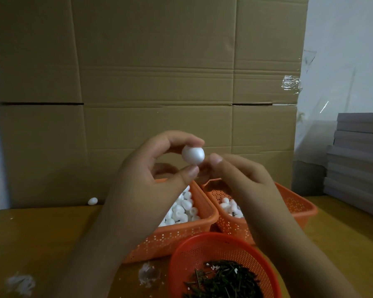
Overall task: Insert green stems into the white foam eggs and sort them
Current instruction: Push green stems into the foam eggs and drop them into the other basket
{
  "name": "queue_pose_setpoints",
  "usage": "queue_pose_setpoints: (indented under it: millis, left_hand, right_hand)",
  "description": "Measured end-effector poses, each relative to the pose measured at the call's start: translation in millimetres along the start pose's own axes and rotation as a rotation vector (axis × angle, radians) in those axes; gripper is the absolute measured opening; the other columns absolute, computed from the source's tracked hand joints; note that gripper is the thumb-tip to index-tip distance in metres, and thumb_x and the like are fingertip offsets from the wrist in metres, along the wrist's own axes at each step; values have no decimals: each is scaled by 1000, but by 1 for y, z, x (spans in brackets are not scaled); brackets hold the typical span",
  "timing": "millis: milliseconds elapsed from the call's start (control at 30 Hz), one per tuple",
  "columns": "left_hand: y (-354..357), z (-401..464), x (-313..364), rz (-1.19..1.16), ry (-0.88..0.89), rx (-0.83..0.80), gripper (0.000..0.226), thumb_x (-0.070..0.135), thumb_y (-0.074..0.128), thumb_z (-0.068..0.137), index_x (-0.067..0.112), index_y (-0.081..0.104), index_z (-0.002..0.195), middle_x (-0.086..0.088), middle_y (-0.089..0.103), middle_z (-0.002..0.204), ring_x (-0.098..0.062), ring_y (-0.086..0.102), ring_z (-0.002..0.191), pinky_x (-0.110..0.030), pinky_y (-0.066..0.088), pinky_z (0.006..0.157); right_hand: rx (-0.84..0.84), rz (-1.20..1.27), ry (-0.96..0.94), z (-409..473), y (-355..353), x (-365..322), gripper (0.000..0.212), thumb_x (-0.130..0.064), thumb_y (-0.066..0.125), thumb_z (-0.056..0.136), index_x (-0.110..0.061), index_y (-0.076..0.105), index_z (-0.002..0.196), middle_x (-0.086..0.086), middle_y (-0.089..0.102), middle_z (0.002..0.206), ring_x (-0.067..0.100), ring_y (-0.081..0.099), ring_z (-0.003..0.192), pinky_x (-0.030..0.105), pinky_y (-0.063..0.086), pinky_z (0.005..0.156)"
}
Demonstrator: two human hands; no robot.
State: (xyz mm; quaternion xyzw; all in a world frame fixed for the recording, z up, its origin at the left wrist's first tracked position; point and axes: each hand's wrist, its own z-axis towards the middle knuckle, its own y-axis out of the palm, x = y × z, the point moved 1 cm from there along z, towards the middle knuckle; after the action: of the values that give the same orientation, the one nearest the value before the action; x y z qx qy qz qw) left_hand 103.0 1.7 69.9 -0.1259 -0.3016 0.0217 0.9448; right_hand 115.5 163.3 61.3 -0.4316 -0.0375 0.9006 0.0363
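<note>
Wooden table (cardboard wall behind)

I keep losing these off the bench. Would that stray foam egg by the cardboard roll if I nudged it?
Probably yes: the stray foam egg is smooth and rounded, lying free on the flat table. It looks light, so a light touch may send it off, likely curving rather than straight.

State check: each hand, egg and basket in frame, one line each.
Left hand: pinches the held foam egg.
Right hand: fingers pinched beside the egg; stem not visible.
Left rectangular basket: holds many eggs.
Right rectangular basket: holds fewer eggs.
Round basket: holds green stems.
Loose egg: on the table, by the cardboard.
</note>
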Motion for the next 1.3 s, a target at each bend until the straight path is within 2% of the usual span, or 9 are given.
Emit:
queue_pose_setpoints:
  millis: [67,200,300,633,767,967,1100,1200,1300]
  left_hand:
    - [2,0,2,104,55,9,30,24,68,80,46,65,100,23,66,112,-11,64,108,-34,50,91]
    - [3,1,3,226,149,35,27,20,67,81,41,66,98,23,65,113,-5,56,118,-16,40,97]
    - [3,2,2,177,151,31,28,11,64,81,35,68,94,20,66,115,-6,57,119,-22,43,99]
    - [6,-1,5,-9,98,44,31,8,49,88,27,71,77,15,73,104,-7,67,105,-16,49,85]
    - [6,-2,4,29,83,71,29,9,55,86,33,71,86,18,73,100,-3,67,102,-20,52,85]
    - [6,-2,3,-28,76,93,38,10,56,87,38,64,110,15,70,113,-9,66,109,-34,52,89]
    - [1,0,-3,-50,-81,124,24,30,54,87,39,67,105,13,72,105,-7,70,96,-25,56,80]
    - [2,-2,-10,-157,-329,-29,29,57,56,84,39,71,100,3,76,93,-13,73,85,-28,53,72]
    - [6,-1,-11,-366,-436,-148,43,61,55,79,33,73,106,-10,74,91,-21,72,79,-24,55,65]
  right_hand:
    - [-42,106,90,0,-1,0,40,-40,53,84,-10,75,95,3,73,82,19,67,83,25,55,75]
    - [-100,187,162,2,-1,-3,46,-50,58,86,-9,73,100,1,71,86,13,64,81,25,52,71]
    - [-125,198,173,2,-1,-4,42,-46,60,80,-11,74,98,1,71,85,11,63,80,23,52,71]
    - [-174,279,222,1,-1,0,27,-43,66,77,-24,73,94,3,70,81,11,65,74,34,47,79]
    - [-209,344,187,1,2,0,38,-33,69,77,-14,69,110,2,72,89,8,66,77,20,52,71]
    - [-156,316,136,1,3,3,35,-22,72,78,-11,68,111,0,73,89,7,67,75,25,52,74]
    - [-68,164,20,0,-1,1,32,-20,71,75,-16,69,106,4,74,102,16,70,94,29,57,85]
    - [-12,27,-134,0,2,-1,29,-7,72,78,-16,68,106,2,73,105,16,68,101,36,56,89]
    - [-21,-73,-245,-1,4,-1,40,1,72,81,-24,65,111,-5,70,110,9,63,108,23,54,84]
